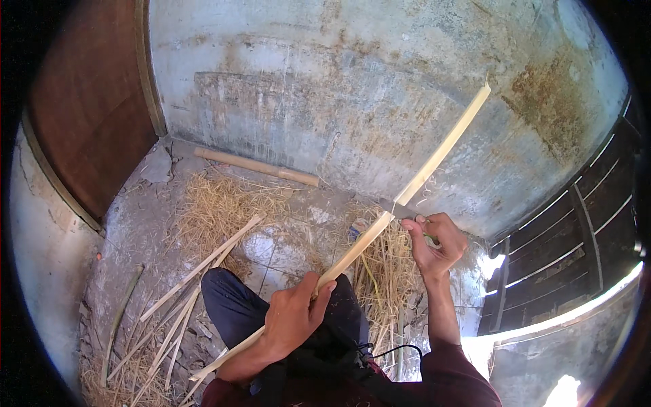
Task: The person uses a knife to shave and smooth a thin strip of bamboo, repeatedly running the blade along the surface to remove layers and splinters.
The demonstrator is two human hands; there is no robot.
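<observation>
A long pale bamboo strip (444,146) runs slantwise from below my left forearm up toward the wall at the upper right. My left hand (296,317) is closed round its lower part, above my lap. In my right hand (437,245) is a small knife (405,213), pinched between thumb and fingers. The grey blade lies across the strip near its middle. Much of the knife's handle is hidden by my fingers. A thin curled shaving (432,184) shows beside the strip, just above the blade.
Several cut strips (178,298) lie on the floor at the left, beside a greenish stick (122,325). Piles of straw-like shavings (220,210) spread ahead and to the right. A bamboo pole (258,166) lies along the stained wall (285,95). A brown door (95,102) stands at the left.
</observation>
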